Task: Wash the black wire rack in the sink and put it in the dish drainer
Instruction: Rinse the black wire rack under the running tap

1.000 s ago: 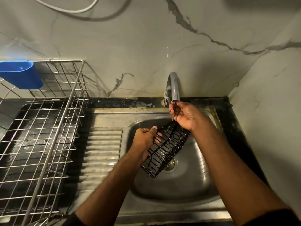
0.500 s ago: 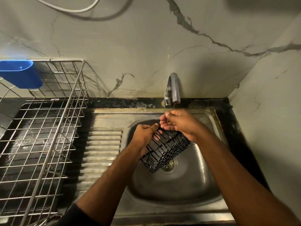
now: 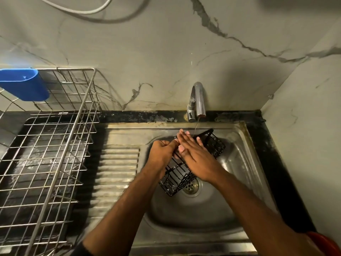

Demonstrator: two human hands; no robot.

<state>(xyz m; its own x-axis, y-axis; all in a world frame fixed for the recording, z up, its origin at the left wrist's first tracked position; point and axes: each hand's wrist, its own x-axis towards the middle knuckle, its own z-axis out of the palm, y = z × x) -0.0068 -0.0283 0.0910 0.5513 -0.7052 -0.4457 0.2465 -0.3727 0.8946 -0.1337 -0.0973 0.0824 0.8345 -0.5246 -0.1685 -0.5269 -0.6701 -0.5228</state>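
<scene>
The black wire rack (image 3: 184, 176) is gripped by the left hand (image 3: 162, 154) over the sink (image 3: 239, 163); the right hand (image 3: 195, 154) is laid flat-fingered on it beneath the faucet's (image 3: 198, 100) trickle.

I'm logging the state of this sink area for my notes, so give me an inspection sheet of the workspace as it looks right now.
Surface: steel sink with ribbed drainboard, black counter edge behind, stained.
Job's things: black wire rack held tilted over the sink drain; dish drainer stands left of the sink, with no dishes seen in it.
Clutter: blue plastic holder hangs on the drainer's back corner; red object at bottom right, unclear what.
Hands: left hand grips the rack's edge; right hand lies flat on it, fingers straight.
Cables: white cable on the wall above.
Surroundings: marble-pattern wall; tap running a thin stream.
</scene>
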